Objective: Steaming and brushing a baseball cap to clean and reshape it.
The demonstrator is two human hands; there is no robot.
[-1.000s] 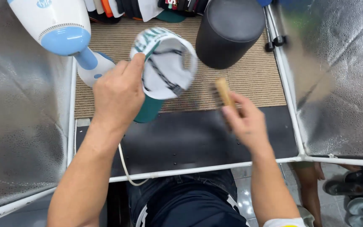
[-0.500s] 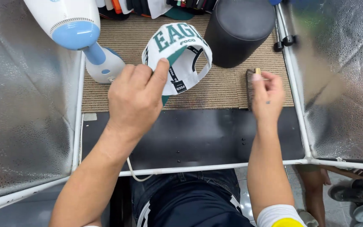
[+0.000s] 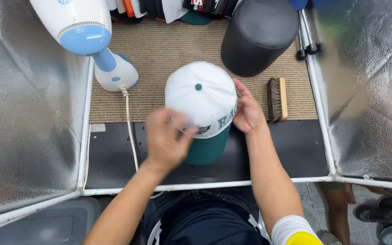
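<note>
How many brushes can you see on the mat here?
1. A single wooden-backed brush lies on its side on the woven mat, just right of the right hand and the white cap. Others could be hidden behind the black cylinder.

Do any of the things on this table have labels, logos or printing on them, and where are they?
Cap: centre, between both hands; white crown, green brim, green embroidered lettering and dark emblem on front.
Steamer: top left; white and blue, small blue mark near its top edge.
No packages, signs or screens.
</note>
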